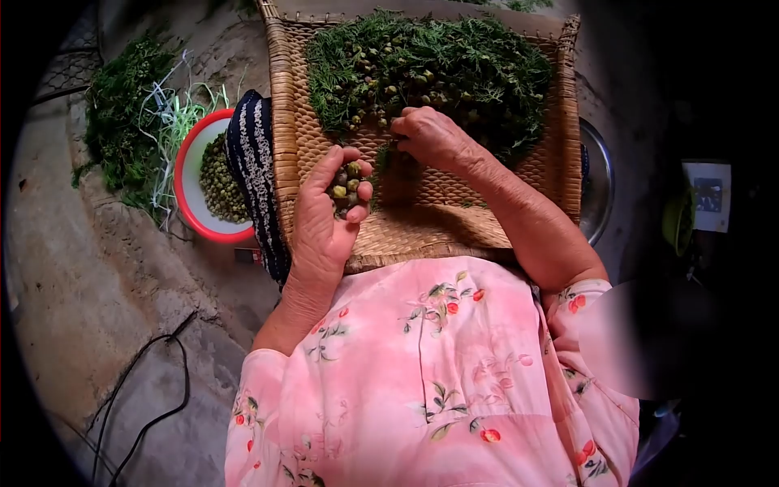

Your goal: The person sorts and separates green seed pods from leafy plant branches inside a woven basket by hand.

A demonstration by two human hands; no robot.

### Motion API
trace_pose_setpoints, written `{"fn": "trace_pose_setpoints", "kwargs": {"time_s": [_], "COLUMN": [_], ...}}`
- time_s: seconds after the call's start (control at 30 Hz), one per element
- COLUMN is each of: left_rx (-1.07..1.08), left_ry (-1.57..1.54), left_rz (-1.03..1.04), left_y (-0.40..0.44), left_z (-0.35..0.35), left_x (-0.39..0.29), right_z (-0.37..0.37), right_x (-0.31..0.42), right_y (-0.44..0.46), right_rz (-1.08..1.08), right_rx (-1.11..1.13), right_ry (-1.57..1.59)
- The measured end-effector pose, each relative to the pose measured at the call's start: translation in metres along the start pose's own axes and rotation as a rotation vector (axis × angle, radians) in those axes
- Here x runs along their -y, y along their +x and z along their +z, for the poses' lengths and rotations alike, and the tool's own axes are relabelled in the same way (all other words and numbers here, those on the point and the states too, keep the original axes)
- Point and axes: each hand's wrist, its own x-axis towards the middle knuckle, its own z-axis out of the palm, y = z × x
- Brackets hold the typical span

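Observation:
A handful of small green and yellowish seed cones (pixel 346 187) rests in my left hand (pixel 318 215), palm up with its fingers curled round them. My right hand (pixel 434 136) is closed in a pinch at the near edge of a heap of feathery evergreen sprigs (pixel 487 77); its fingertips are partly hidden, and I cannot make out what they hold. More cones (pixel 389 89) lie among the sprigs. Beneath both hands, a woven wicker tray (pixel 284 114) carries the heap, its near edge against my lap.
Left of the tray stands a red-rimmed white basin (pixel 185 191) with many cones (pixel 221 183) in it, partly covered by a dark patterned cloth (pixel 258 162). Evergreen cuttings (pixel 122 114) and pale plastic strands (pixel 174 114) lie beyond. A metal basin (pixel 602 183) shows at right; a black cable (pixel 185 381) at lower left.

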Motion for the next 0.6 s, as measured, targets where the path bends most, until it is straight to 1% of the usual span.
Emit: {"fn": "trace_pose_setpoints", "kwargs": {"time_s": [0.07, 0.2, 0.33, 0.37, 0.4, 0.47, 0.5, 0.57, 0.6], "left_rx": [-0.005, -0.054, -0.097, -0.099, -0.101, -0.125, -0.124, -0.160, -0.159], "left_ry": [0.011, 0.007, -0.006, -0.005, -0.008, 0.013, 0.012, 0.053, 0.053], "left_rz": [-0.006, -0.008, -0.007, -0.008, -0.006, 0.005, 0.006, 0.013, 0.012], "left_y": [0.000, 0.000, 0.001, 0.001, 0.001, 0.001, 0.001, 0.001, 0.002], "left_z": [0.001, 0.003, 0.004, 0.003, 0.003, 0.004, 0.006, 0.008, 0.008], "left_x": [0.000, -0.001, 0.000, 0.000, 0.000, 0.001, 0.001, 0.000, 0.000], "right_z": [0.009, 0.013, 0.011, 0.002, -0.003, -0.021, -0.029, -0.043, -0.049], "right_x": [0.001, 0.011, 0.008, 0.007, 0.007, 0.017, 0.024, 0.043, 0.052], "right_y": [-0.003, -0.006, -0.006, -0.006, -0.004, -0.005, -0.006, -0.008, -0.012], "right_rz": [-0.087, -0.087, -0.045, -0.035, -0.020, -0.026, -0.027, -0.166, -0.202], "right_rx": [-0.059, -0.033, -0.090, -0.138, -0.224, -0.309, -0.308, -0.320, -0.255], "right_ry": [-0.042, -0.081, -0.061, -0.041, 0.008, 0.180, 0.178, 0.473, 0.569]}}
